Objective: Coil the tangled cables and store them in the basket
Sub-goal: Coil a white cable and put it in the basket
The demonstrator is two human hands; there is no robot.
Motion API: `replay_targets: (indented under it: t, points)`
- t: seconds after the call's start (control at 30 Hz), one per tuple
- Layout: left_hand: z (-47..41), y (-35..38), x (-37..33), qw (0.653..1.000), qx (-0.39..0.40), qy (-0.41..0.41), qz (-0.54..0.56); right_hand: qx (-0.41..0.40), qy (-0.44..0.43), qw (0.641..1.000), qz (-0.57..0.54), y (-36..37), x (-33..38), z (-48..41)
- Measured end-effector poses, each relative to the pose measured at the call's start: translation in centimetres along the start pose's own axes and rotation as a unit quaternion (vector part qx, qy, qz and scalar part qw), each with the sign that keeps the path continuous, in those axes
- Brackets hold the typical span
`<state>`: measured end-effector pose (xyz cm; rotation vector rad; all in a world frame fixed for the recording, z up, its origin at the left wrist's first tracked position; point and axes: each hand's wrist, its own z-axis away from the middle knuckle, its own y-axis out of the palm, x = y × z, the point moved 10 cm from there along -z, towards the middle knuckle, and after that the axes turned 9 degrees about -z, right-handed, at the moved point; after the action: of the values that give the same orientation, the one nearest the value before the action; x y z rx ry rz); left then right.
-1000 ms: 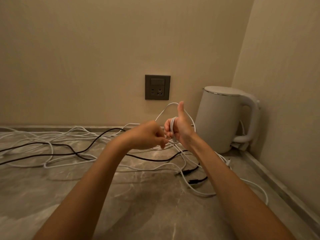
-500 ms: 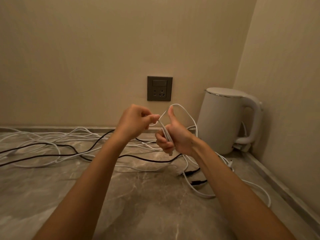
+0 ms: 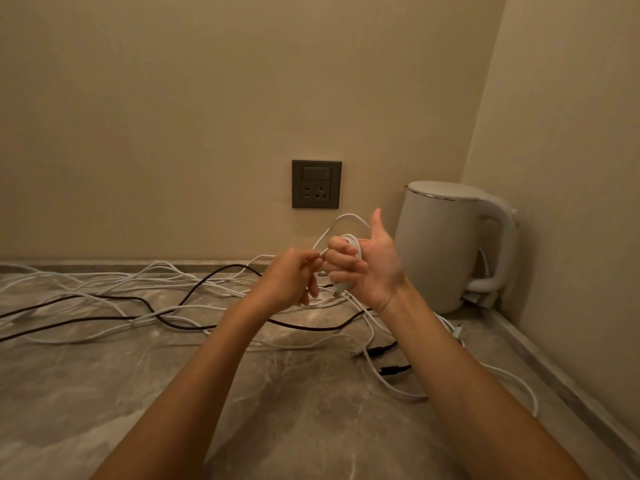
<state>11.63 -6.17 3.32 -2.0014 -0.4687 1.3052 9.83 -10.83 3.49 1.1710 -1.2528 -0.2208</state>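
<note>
— White cable (image 3: 352, 244) first: where does the head view show it?

— Wound in a small coil round the curled fingers of the right hand (image 3: 367, 268), held up above the table (image 3: 242, 403) in front of the wall socket (image 3: 316, 184). The thumb points straight up, clear of the coil.

— And the left hand (image 3: 294, 278)?

— Just beside the right, its fingers curled, its fingertips pinching a strand that runs in a loop from the coil. The two hands almost touch.

— Where does the coil's loose end go?

— Down from the right hand's heel to the table, then under the right forearm and out towards the near right.

— The other cables?

— More white cables (image 3: 104, 289) lie tangled across the left and middle of the table, along the wall. A black cable (image 3: 194, 294) winds through them, and two black plugs (image 3: 375, 351) lie near the right forearm.

— Anything else?

— A pale kettle (image 3: 446, 247) stands in the right corner, its handle towards the side wall.
</note>
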Motion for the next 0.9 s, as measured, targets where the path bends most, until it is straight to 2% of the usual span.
replay_targets:
  t: [0.23,0.37,0.5,0.57,0.67,0.8,0.9]
  points:
    - [0.6,3.2,0.2,0.988,0.136,-0.025,-0.066,-0.066,-0.092,0.988,-0.101,-1.2,1.8,0.3]
    - [1.1,4.6,0.9,0.97,0.204,-0.046,-0.123,-0.109,-0.154,0.978,-0.09,-2.0,2.8,0.6]
    - [2.1,5.3,-0.2,0.953,0.25,-0.023,-0.17,-0.142,-0.201,0.967,-0.056,-2.5,3.5,0.9]
    - [2.7,5.7,-0.6,0.942,0.275,-0.011,-0.192,-0.163,-0.222,0.961,-0.006,-2.8,4.0,1.1]
    - [3.2,5.8,-1.6,0.934,0.294,0.01,-0.2,-0.22,-0.251,0.929,0.161,-3.8,5.1,1.6]
    - [2.0,3.2,-4.1,0.961,0.178,0.077,-0.195,-0.255,-0.219,0.879,0.338,-4.1,5.4,1.6]
    - [1.7,1.6,-4.4,0.971,0.131,0.094,-0.176,-0.25,-0.174,0.846,0.437,-3.6,4.9,0.9]
